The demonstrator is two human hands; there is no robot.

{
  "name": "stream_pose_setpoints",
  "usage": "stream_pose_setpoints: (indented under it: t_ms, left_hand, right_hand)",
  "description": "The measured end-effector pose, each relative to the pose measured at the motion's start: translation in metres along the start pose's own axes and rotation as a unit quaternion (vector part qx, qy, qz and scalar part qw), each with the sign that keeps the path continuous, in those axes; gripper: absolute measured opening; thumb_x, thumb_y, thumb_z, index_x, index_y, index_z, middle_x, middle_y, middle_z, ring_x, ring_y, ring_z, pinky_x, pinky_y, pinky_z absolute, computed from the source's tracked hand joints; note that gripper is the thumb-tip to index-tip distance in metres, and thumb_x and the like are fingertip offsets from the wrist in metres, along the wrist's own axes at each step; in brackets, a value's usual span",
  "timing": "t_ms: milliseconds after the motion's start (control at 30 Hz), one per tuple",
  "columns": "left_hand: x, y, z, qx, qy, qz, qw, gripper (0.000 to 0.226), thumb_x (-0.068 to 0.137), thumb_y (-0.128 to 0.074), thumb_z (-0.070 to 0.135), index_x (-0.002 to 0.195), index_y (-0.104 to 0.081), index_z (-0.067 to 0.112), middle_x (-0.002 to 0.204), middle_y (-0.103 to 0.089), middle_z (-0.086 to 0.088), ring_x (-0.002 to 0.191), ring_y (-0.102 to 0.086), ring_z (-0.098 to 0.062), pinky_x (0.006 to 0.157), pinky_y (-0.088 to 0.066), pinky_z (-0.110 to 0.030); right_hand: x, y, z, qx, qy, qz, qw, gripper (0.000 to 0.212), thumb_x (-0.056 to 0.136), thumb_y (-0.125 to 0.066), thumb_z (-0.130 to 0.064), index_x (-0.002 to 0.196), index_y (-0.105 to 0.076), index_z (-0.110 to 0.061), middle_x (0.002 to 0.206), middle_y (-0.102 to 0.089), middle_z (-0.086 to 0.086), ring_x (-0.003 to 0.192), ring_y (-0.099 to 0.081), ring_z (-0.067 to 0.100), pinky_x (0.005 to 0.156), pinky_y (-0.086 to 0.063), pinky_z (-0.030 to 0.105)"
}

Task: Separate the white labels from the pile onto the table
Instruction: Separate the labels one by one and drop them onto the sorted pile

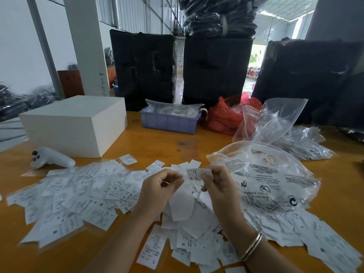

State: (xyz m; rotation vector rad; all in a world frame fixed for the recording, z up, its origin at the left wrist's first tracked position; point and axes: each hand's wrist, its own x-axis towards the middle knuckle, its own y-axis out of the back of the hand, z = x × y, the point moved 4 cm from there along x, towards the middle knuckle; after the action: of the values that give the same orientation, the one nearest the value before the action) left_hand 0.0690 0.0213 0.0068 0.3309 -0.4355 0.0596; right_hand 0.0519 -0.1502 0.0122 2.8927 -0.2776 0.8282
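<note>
Head view showed your right hand (218, 186) raised over the middle of the bench (161, 142), its thumb and fingertips pinching a single white label (197, 172) by its right end, so the label stood clear of the pile of white labels (187, 219) beneath your wrists. Your left hand (159, 188) hung just beside it with fingers loosely curled and thumb near the forefinger; you held nothing that I could make out in it, though a small pale glint sat between the fingertips. A wide spread of labels (78, 196) lay toward the bench's left edge, and more labels (315, 233) trailed off toward the near right corner. Just right of your right hand lay a clear printed plastic bag (271, 180), with further clear bags (285, 127) behind it toward the right edge. A white box (78, 123) sat at the far left, a white handheld controller (51, 157) in front of it. A lilac tray (169, 121) and a red bag (222, 117) stood along the far edge.
</note>
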Motion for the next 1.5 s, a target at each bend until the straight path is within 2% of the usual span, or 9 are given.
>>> stream_pose_setpoints:
  t_ms: [233, 367, 467, 633, 833, 1000, 1200, 1400, 1500]
  left_hand:
    - [0.000, 0.000, 0.000, -0.016, 0.000, 0.010, 1.000, 0.015, 0.083, -0.071, 0.020, 0.081, -0.068, 0.035, 0.082, -0.069, 0.024, 0.077, -0.064, 0.002, 0.067, -0.051, -0.012]
    - [0.000, 0.001, 0.000, -0.015, -0.006, 0.004, 1.000, 0.015, 0.084, -0.070, 0.018, 0.082, -0.069, 0.033, 0.081, -0.068, 0.025, 0.077, -0.063, 0.002, 0.066, -0.050, -0.011]
    - [-0.001, 0.000, 0.001, -0.005, -0.015, -0.002, 1.000, 0.015, 0.084, -0.070, 0.019, 0.083, -0.068, 0.034, 0.081, -0.068, 0.026, 0.075, -0.062, 0.002, 0.064, -0.049, -0.011]
    - [0.000, 0.001, 0.001, -0.003, -0.027, 0.006, 1.000, 0.014, 0.083, -0.070, 0.021, 0.084, -0.067, 0.035, 0.081, -0.068, 0.024, 0.076, -0.063, 0.002, 0.064, -0.049, -0.009]
    - [0.000, 0.000, 0.002, -0.008, -0.024, 0.007, 1.000, 0.017, 0.084, -0.070, 0.021, 0.085, -0.067, 0.038, 0.084, -0.068, 0.027, 0.081, -0.063, 0.005, 0.068, -0.048, -0.008]
    - [0.000, 0.000, 0.002, -0.012, -0.025, -0.006, 1.000, 0.007, 0.084, -0.068, 0.027, 0.085, -0.068, 0.035, 0.082, -0.069, 0.026, 0.080, -0.064, 0.006, 0.065, -0.046, -0.005]
    - [0.000, -0.003, 0.001, -0.023, -0.008, -0.033, 0.999, 0.015, 0.080, -0.059, 0.046, 0.082, -0.068, 0.035, 0.080, -0.071, 0.023, 0.077, -0.065, 0.006, 0.066, -0.047, -0.006]
    - [-0.001, -0.006, 0.001, -0.043, -0.002, -0.054, 0.998, 0.008, 0.081, -0.063, 0.039, 0.079, -0.068, 0.034, 0.073, -0.071, 0.015, 0.069, -0.065, 0.000, 0.066, -0.050, -0.011]
    - [-0.001, -0.006, 0.001, -0.075, 0.028, -0.063, 0.995, 0.009, 0.082, -0.071, 0.028, 0.081, -0.070, 0.036, 0.079, -0.072, 0.016, 0.075, -0.067, 0.001, 0.065, -0.050, -0.010]
  right_hand:
    - [0.000, -0.003, -0.002, -0.070, 0.013, -0.018, 0.997, 0.027, 0.089, -0.061, -0.006, 0.081, -0.058, -0.032, 0.078, -0.066, -0.012, 0.065, -0.061, 0.008, 0.058, -0.050, 0.024]
    - [-0.001, 0.001, -0.003, 0.001, 0.014, 0.015, 1.000, 0.021, 0.090, -0.060, -0.005, 0.084, -0.058, -0.026, 0.077, -0.066, -0.010, 0.061, -0.060, 0.005, 0.056, -0.047, 0.015]
    - [-0.002, 0.001, -0.006, 0.010, 0.027, 0.008, 1.000, 0.026, 0.090, -0.060, -0.004, 0.084, -0.058, -0.029, 0.078, -0.066, -0.008, 0.060, -0.060, 0.006, 0.057, -0.050, 0.022]
    - [0.000, -0.002, -0.005, -0.083, 0.028, -0.002, 0.996, 0.031, 0.089, -0.062, -0.007, 0.080, -0.057, -0.036, 0.079, -0.065, -0.011, 0.064, -0.060, 0.008, 0.059, -0.052, 0.039]
    - [-0.002, -0.002, -0.006, -0.116, 0.027, -0.012, 0.993, 0.033, 0.087, -0.064, -0.006, 0.079, -0.056, -0.037, 0.076, -0.065, -0.012, 0.070, -0.062, 0.005, 0.058, -0.050, 0.026]
    - [-0.001, -0.007, -0.001, -0.100, -0.004, -0.068, 0.993, 0.025, 0.088, -0.062, -0.005, 0.082, -0.059, -0.029, 0.074, -0.066, -0.008, 0.064, -0.063, 0.007, 0.057, -0.047, 0.017]
    - [0.001, -0.007, 0.005, -0.026, -0.049, -0.075, 0.996, 0.018, 0.088, -0.060, -0.003, 0.088, -0.061, -0.021, 0.074, -0.069, -0.004, 0.062, -0.062, 0.007, 0.058, -0.050, 0.020]
    - [0.002, -0.007, 0.010, -0.020, -0.081, -0.067, 0.994, 0.010, 0.088, -0.064, -0.011, 0.092, -0.060, -0.020, 0.064, -0.069, -0.007, 0.057, -0.062, 0.004, 0.054, -0.045, 0.014]
    - [0.002, -0.006, 0.011, -0.017, -0.085, -0.060, 0.994, 0.008, 0.089, -0.062, -0.014, 0.091, -0.060, -0.021, 0.066, -0.069, -0.004, 0.058, -0.062, 0.006, 0.054, -0.048, 0.019]
